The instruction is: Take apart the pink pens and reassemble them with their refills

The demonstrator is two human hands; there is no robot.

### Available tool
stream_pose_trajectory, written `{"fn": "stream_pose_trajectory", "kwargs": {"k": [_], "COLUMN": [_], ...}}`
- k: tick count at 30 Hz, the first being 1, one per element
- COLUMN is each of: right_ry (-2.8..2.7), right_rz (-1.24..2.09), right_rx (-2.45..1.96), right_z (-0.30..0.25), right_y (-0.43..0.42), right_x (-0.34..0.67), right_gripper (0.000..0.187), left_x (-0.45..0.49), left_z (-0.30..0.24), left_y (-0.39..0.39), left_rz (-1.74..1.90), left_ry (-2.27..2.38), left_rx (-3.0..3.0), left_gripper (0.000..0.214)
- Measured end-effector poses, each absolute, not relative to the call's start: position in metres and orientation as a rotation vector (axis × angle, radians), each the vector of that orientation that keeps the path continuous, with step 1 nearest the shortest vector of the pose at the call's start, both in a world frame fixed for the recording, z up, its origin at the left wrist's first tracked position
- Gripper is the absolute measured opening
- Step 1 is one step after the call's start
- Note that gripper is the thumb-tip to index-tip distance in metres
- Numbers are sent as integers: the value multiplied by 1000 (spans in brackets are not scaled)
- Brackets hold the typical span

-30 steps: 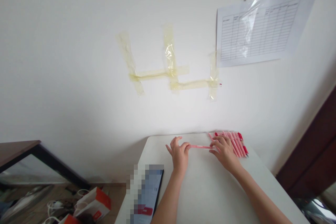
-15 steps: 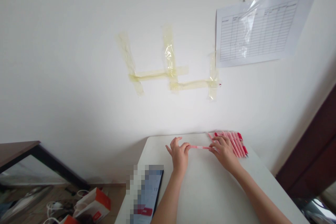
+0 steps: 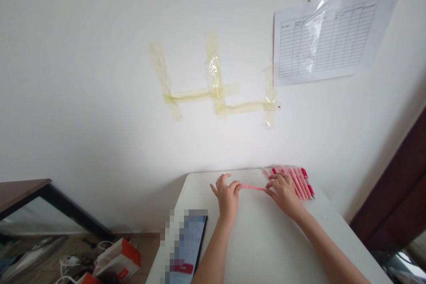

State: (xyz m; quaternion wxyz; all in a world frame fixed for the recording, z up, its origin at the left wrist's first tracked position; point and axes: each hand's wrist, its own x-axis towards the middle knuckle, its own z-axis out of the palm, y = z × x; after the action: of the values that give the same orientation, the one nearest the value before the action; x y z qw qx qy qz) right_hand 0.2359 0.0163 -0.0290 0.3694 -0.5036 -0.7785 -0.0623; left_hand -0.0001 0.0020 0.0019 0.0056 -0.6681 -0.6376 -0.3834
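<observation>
I see my left hand and right hand pinching one pink pen between them above the bench. More pens lie just beside my right hand.

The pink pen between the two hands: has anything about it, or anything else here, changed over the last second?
Hardly anything. The left hand and right hand still pinch the pink pen by its ends just above the white table; at most its right end sits a touch lower. The row of pink pens and the tablet have stayed put.
</observation>
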Motion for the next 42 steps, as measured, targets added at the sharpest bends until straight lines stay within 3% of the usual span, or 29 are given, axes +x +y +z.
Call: {"fn": "stream_pose_trajectory", "kwargs": {"k": [4,8,22,42], "right_ry": [-1999,-2003,-2005,-1927], "right_rz": [-141,-135,-134,-202], "right_rx": [-1274,-1295,-1179,-1285], "right_z": [-30,-28,-32,-32], "right_y": [18,16,24,28], "right_x": [237,236,240,254], "right_gripper": [21,37,17,16], "left_x": [0,-1,-1,-6], "left_z": [3,3,3,0], "left_y": [2,2,3,5], "left_rz": [-1205,-1204,-1188,-1191], "left_ry": [-1993,-1987,-1985,-2109], "left_rx": [-2089,-2087,-2056,-1919], "left_gripper": [13,13,12,17]}}
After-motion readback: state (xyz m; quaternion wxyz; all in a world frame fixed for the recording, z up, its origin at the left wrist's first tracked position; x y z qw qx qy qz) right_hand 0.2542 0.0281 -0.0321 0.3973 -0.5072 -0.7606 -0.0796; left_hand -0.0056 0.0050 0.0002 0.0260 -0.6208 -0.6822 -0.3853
